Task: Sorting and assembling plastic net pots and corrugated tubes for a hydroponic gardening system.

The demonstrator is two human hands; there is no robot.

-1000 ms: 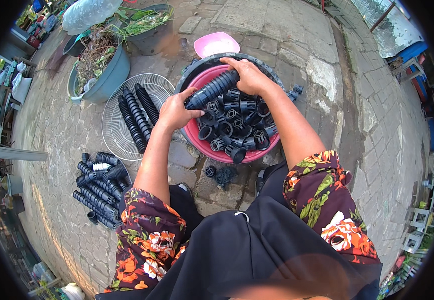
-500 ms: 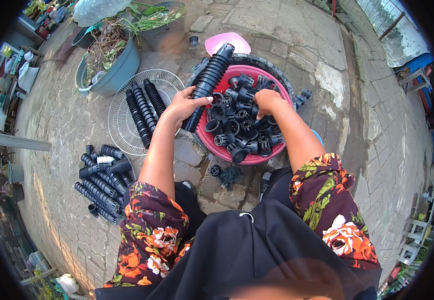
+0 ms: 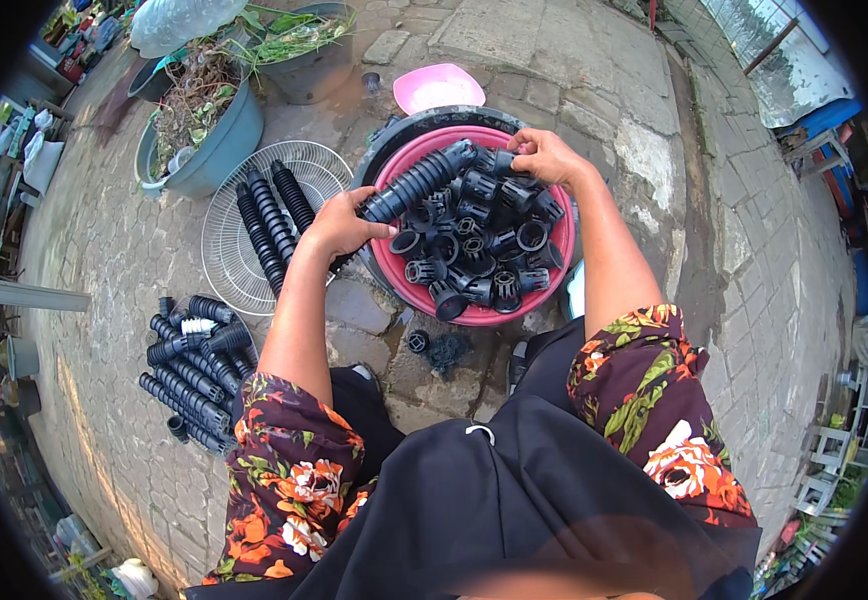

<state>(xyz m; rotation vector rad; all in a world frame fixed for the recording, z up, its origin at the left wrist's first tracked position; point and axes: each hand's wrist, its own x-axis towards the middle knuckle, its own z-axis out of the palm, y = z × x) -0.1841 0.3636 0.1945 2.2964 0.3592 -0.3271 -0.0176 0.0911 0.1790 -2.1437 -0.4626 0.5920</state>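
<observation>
My left hand (image 3: pixel 342 222) is wrapped round the lower end of a long stack of nested black net pots (image 3: pixel 416 185), which lies slanted over a pink basin (image 3: pixel 471 318). At the far right side of the basin, my right hand (image 3: pixel 546 160) is closed, its fingertips pinching a black net pot (image 3: pixel 499 163) close to the upper end of the stack. Many loose black net pots (image 3: pixel 474 245) fill the basin, facing different ways. The left hand's fingers are partly hidden under the stack.
To the left, a round white wire rack (image 3: pixel 222 250) carries 3 black stacks (image 3: pixel 272 225). Nearer lies a heap of more stacks (image 3: pixel 194 375). A pink bowl (image 3: pixel 438 88), a blue-grey planter (image 3: pixel 216 150) and a dark scrubbing mesh (image 3: pixel 446 352) are around the basin.
The stack in my left hand has tipped lower over the basin, its upper end swinging right. My right hand has moved from among the loose pots up to the basin's far side, near the stack's end.
</observation>
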